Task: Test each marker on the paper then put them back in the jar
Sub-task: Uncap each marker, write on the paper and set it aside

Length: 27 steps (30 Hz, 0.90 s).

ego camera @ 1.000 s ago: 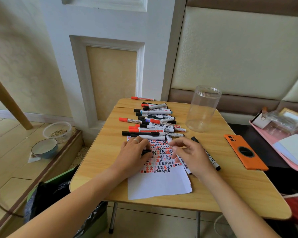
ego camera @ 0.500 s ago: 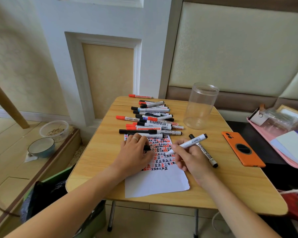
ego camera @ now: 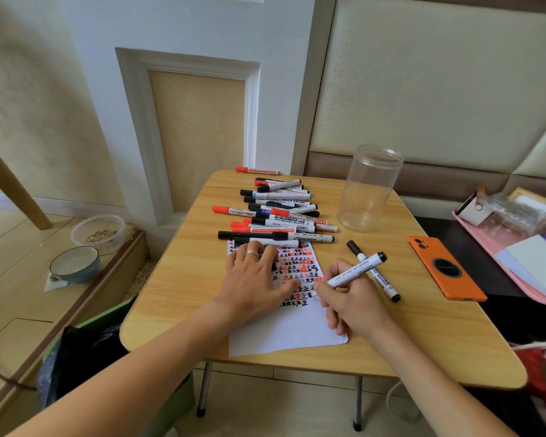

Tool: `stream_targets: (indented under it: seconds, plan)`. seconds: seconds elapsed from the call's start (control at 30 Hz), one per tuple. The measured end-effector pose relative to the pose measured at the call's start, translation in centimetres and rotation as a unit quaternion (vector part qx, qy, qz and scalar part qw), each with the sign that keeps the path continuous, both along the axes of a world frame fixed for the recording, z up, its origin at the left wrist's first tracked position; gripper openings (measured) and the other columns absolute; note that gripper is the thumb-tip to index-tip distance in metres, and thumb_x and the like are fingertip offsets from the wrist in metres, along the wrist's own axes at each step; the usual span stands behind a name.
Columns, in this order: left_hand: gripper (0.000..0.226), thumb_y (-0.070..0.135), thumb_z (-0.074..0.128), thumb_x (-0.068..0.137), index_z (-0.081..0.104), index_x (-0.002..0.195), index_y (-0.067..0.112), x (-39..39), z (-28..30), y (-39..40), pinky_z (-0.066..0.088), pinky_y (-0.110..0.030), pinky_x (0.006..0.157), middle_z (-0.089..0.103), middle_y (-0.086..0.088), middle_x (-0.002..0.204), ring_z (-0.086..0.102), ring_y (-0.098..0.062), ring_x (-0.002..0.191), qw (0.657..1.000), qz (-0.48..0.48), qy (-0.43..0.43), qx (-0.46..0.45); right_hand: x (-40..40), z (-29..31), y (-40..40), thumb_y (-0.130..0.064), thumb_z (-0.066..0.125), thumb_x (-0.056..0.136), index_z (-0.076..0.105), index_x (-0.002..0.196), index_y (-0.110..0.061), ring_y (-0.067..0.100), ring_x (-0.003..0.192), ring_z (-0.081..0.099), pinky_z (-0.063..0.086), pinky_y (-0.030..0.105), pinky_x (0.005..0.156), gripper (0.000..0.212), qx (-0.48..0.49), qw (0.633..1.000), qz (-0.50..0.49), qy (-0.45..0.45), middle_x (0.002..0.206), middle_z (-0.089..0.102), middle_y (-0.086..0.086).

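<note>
Head view: your folding table (ego camera: 407, 335) carries the paper (ego camera: 284, 332) near you, the empty clear jar (ego camera: 371, 189) far right, and the pile of whiteboard markers (ego camera: 275, 212) beyond the sheet. Keep your left hand (ego camera: 254, 279) flat, fingers spread, pinning the paper. Your right hand (ego camera: 353, 302) pinches a white marker (ego camera: 355, 269), tip on the sheet; stroke lightly in blank space.
</note>
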<state>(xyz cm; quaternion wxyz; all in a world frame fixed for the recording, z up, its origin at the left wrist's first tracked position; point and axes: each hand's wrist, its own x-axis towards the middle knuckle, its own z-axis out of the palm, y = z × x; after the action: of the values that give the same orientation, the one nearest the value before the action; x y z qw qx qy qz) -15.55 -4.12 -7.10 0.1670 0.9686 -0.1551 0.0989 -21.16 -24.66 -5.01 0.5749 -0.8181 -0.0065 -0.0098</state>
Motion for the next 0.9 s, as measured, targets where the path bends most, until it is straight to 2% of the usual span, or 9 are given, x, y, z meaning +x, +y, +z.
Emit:
stream_targets:
  seconds: [0.13, 0.67, 0.8, 0.9]
  plan:
    - [0.09, 0.094, 0.018, 0.069, 0.042, 0.125, 0.028, -0.1, -0.2, -0.3, 0.028, -0.04, 0.108, 0.041, 0.002, 0.13, 0.037, -0.022, 0.123, 0.999, 0.013, -0.019, 0.031, -0.2, 0.0, 0.0, -0.016, 0.067, 0.095, 0.051, 0.085, -0.01, 0.03, 0.04, 0.053, 0.041, 0.027, 0.039, 0.02, -0.018, 1.0, -0.004, 0.0, 0.059, 0.062, 0.025]
    - [0.09, 0.093, 0.021, 0.07, 0.04, 0.13, 0.029, -0.2, -0.3, -0.2, 0.027, -0.041, 0.111, 0.041, 0.001, 0.136, 0.035, -0.023, 0.13, 0.999, 0.012, -0.01, 0.035, -0.7, 0.5, 0.4, -0.018, 0.067, 0.097, 0.052, 0.088, -0.008, 0.027, 0.037, 0.051, 0.04, 0.027, 0.039, 0.02, -0.056, 0.998, -0.012, 0.001, 0.054, 0.063, 0.018]
    - [0.094, 0.092, 0.016, 0.071, 0.039, 0.139, 0.031, -0.5, 0.1, 0.2, 0.022, -0.042, 0.114, 0.04, 0.002, 0.145, 0.032, -0.022, 0.138, 0.999, -0.003, 0.012, 0.038, -0.7, 0.4, 0.3, -0.016, 0.066, 0.097, 0.051, 0.089, -0.006, 0.027, 0.036, 0.051, 0.039, 0.026, 0.038, 0.021, -0.051, 0.999, -0.02, 0.003, 0.054, 0.063, 0.018]
    - [0.087, 0.089, 0.022, 0.081, 0.028, 0.151, 0.037, -0.5, 0.6, 1.4, 0.015, -0.045, 0.119, 0.033, 0.003, 0.156, 0.026, -0.021, 0.146, 0.998, -0.042, 0.029, 0.033, -0.8, 0.4, 0.2, -0.015, 0.066, 0.097, 0.05, 0.088, -0.007, 0.027, 0.035, 0.05, 0.038, 0.025, 0.037, 0.02, -0.036, 0.999, -0.02, 0.001, 0.054, 0.062, 0.02]
